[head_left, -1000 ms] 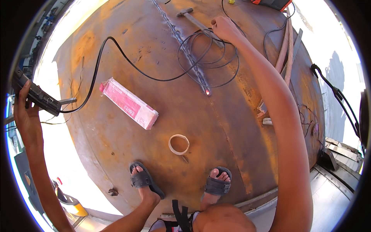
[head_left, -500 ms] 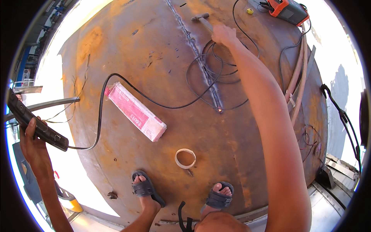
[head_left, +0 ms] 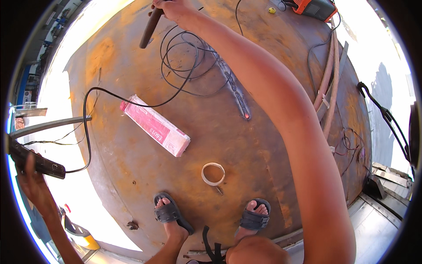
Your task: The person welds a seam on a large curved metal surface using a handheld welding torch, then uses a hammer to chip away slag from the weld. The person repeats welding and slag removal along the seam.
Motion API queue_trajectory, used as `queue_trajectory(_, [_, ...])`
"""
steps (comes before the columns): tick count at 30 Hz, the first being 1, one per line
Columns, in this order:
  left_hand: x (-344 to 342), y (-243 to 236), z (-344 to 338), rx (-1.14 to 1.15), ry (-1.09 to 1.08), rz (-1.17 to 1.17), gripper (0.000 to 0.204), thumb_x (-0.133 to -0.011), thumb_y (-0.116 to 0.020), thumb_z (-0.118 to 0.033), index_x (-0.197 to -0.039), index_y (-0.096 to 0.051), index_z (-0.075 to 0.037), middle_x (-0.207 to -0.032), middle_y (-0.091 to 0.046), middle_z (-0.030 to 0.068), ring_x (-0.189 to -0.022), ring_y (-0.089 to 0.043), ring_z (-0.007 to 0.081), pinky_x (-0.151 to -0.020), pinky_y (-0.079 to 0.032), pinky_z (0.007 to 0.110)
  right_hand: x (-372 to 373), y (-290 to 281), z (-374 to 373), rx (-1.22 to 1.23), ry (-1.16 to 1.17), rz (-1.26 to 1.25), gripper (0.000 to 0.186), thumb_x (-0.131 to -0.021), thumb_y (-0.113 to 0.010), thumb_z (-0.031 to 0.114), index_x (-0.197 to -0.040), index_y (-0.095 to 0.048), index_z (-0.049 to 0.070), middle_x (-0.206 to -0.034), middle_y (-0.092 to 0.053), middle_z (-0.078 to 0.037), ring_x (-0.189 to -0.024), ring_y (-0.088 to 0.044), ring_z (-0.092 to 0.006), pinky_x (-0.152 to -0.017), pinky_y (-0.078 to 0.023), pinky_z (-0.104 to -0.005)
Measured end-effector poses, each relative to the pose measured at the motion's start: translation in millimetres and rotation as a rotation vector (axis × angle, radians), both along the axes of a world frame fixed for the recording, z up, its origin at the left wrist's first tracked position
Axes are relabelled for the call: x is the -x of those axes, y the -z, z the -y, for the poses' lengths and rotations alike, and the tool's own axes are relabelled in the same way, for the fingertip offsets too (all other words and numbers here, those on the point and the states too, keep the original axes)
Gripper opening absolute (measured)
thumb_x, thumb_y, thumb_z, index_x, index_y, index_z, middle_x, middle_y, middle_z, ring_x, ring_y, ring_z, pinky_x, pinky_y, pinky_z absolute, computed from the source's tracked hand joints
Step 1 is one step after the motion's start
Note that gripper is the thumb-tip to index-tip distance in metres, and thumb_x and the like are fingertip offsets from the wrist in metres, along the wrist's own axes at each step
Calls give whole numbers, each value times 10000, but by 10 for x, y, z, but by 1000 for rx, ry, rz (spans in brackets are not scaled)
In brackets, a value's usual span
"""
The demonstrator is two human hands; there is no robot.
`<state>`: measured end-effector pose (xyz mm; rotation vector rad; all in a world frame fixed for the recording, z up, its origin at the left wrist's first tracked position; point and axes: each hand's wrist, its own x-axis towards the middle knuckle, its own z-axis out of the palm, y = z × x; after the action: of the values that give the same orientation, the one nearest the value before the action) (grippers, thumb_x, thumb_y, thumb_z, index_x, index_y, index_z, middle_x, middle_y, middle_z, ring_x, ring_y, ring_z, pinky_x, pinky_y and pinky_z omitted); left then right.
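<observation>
At the far left, my left hand point(head_left: 33, 185) is wrapped round a black electrode holder point(head_left: 41, 163), whose front end lies at the picture's rim. A black cable point(head_left: 112, 93) leaves its back end and runs to a loose coil on the rusty steel plate point(head_left: 237, 149). My right arm reaches far across to the upper middle. There my right hand point(head_left: 173, 9) grips the dark handle of a hammer point(head_left: 150, 31); its head does not show. Below the forearm runs a weld seam point(head_left: 235, 90), with a small glowing spot at its near end.
A pink and white carton point(head_left: 156, 127) lies between the cable and a pale ring point(head_left: 213, 174). My sandaled feet stand on the curved plate. An orange and black welding machine point(head_left: 312, 9), a yellow ball-like thing point(head_left: 272, 10) and long strips point(head_left: 330, 83) lie toward the far right.
My right hand has swung left and up with the hammer, which now points down. The cable coil has shifted left across the seam. My left hand has moved slightly left and down.
</observation>
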<state>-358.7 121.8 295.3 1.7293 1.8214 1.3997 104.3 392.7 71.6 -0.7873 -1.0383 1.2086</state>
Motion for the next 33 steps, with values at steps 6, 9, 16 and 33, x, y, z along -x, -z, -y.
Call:
queue_trajectory(6, [544,-73,213,-133,-24,-422,530,-1016,-749,-229,-1450,-532,-15,-1245,-670,132,-1187,-627,210,-1135,-447,382,-197,-615,651,66,86,-253,76,-976,-535,55,-1018,-472,46,-876,-589,-107,-732,-623,-227,-756,-624,-411])
queue_trajectory(9, [749,-124,458,-85,-76,-561,517,-1008,-759,-202,-1430,-536,-4,-1225,-677,127,-1171,-625,200,-1123,-451,384,-607,-353,1603,171,144,-171,148,-1024,-585,172,-1089,-493,76,-780,-541,-60,-578,-492,-128,-512,-422,-312])
queue_trajectory(16, [592,561,621,-48,-1,-508,542,-998,-769,-179,-1428,-500,13,-1230,-676,145,-1132,-646,206,-1013,-543,331,-1133,470,3508,697,100,335,332,-1125,-536,409,-1060,-452,94,-791,-471,-4,-550,-429,-55,-478,-343,-265])
queue_trajectory(33, [546,883,246,7,81,-400,407,-982,-792,-162,-1289,-580,0,-1183,-685,91,-1108,-620,151,-1029,-483,325,-1445,1078,2915,469,-47,1370,536,-1102,-542,463,-900,-559,-33,-733,-622,-287,-660,-611,-463,-630,-433,-558])
